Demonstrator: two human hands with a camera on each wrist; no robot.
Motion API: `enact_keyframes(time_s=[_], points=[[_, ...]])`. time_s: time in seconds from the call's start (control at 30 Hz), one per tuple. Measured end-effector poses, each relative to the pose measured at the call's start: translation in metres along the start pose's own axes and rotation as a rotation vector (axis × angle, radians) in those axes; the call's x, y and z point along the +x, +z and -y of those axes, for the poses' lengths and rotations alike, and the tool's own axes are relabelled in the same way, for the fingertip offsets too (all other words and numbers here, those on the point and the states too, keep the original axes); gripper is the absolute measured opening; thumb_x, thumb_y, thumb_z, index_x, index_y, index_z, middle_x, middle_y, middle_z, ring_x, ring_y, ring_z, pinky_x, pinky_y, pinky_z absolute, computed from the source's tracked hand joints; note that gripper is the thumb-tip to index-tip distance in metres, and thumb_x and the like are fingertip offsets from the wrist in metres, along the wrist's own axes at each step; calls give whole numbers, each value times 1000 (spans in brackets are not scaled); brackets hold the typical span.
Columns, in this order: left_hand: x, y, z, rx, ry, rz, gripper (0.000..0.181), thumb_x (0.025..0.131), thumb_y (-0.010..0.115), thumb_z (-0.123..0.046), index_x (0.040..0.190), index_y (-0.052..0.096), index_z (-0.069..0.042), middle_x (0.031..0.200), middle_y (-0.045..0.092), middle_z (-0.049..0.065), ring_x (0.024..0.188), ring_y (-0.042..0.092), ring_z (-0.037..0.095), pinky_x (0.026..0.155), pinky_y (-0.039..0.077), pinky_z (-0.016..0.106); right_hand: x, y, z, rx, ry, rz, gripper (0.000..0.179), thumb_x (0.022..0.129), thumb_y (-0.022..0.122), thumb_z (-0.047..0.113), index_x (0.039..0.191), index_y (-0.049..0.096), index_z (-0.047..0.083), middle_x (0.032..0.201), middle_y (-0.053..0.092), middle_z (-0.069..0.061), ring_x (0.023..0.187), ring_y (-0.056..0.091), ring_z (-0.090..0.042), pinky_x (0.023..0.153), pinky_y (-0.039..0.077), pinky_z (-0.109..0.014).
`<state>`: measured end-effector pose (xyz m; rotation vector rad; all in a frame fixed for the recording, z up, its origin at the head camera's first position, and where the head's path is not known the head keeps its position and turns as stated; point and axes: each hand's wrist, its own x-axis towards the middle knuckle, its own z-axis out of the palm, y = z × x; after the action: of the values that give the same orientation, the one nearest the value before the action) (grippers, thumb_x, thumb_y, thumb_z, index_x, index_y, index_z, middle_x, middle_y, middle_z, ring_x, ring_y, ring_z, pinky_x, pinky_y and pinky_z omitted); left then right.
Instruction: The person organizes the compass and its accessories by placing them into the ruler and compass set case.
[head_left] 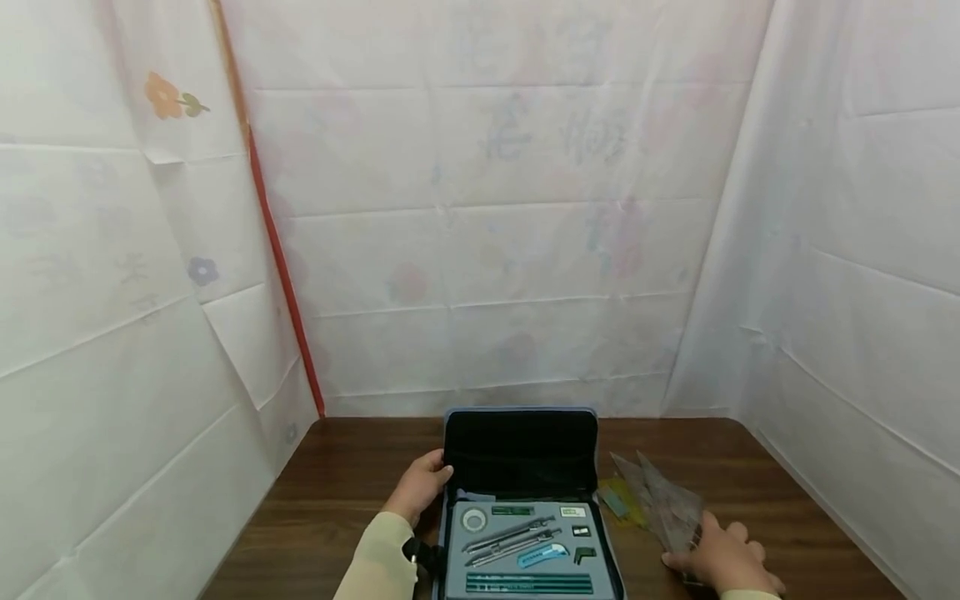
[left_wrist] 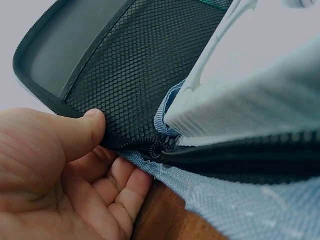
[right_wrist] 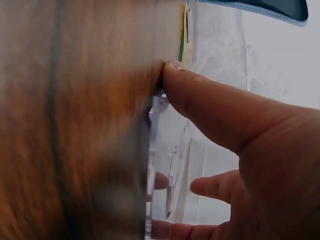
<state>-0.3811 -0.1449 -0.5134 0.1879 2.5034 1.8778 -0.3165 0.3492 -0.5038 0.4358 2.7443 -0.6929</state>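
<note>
A zippered case (head_left: 522, 454) with a black lining and blue edging lies unfolded on the table. My left hand (head_left: 420, 486) holds the left edge of its raised lid, thumb over the black mesh pocket (left_wrist: 130, 65) and fingers behind the blue fabric (left_wrist: 220, 200). A grey tray (head_left: 453, 550) in the case carries two silver drawing tools (head_left: 510, 540), green pencils (head_left: 528, 583), a white ring (head_left: 474, 520) and a blue tool (head_left: 543, 556). To the right, my right hand (head_left: 723, 554) grips clear set squares (head_left: 667, 504) at their near end, thumb low by the tabletop.
A yellow-green flat item (head_left: 626, 504) lies between the case and the set squares, partly under them. The brown wooden table (head_left: 360, 442) is enclosed by white cloth walls (head_left: 495, 250) at the back and both sides. A red strip (head_left: 281, 258) runs down the back left corner.
</note>
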Motion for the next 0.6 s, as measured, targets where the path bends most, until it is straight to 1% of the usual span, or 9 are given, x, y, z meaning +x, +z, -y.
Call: enact_keyframes(time_s=[0.07, 0.17, 0.37, 0.4, 0.5, 0.6], points=[[1, -1, -1, 1, -1, -10, 25, 111, 55, -14, 130, 68, -5, 120, 74, 10, 105, 66, 21, 91, 53, 39, 1, -2, 2, -1, -1, 5, 144, 57, 88, 81, 157, 33, -7, 137, 30, -51, 127, 27, -77, 94, 27, -95], [1, -1, -1, -7, -10, -16, 24, 111, 55, -13, 130, 68, -5, 120, 74, 10, 105, 66, 20, 92, 53, 39, -2, -4, 3, -2, 21, 3, 143, 56, 88, 81, 154, 37, -9, 131, 32, -49, 124, 28, -74, 95, 31, -92], [0, 1, -2, 6, -9, -13, 26, 110, 56, -12, 132, 68, -5, 122, 73, 10, 110, 66, 22, 95, 54, 45, -8, -3, -5, -13, 64, -6, 156, 49, 83, 89, 152, 31, -16, 120, 35, -51, 118, 31, -75, 94, 36, -86], [0, 1, -3, 11, -8, -17, 26, 110, 57, -12, 132, 68, -5, 122, 73, 10, 111, 65, 23, 95, 54, 46, -9, -3, -6, -15, 60, -8, 156, 49, 82, 89, 151, 31, -17, 119, 35, -51, 117, 31, -76, 94, 37, -85], [0, 2, -3, 13, -11, -26, 25, 110, 57, -12, 131, 68, -5, 123, 73, 11, 111, 65, 24, 96, 54, 46, -9, -6, -9, -21, 65, -41, 147, 53, 84, 86, 146, 36, -18, 116, 35, -49, 112, 39, -73, 91, 40, -82], [0, 3, -3, 3, -15, -26, 24, 109, 57, -12, 130, 69, -4, 122, 74, 11, 111, 66, 24, 96, 54, 46, -10, -10, -12, -16, 64, -80, 133, 61, 89, 77, 143, 39, -17, 114, 36, -46, 105, 49, -66, 86, 46, -77]])
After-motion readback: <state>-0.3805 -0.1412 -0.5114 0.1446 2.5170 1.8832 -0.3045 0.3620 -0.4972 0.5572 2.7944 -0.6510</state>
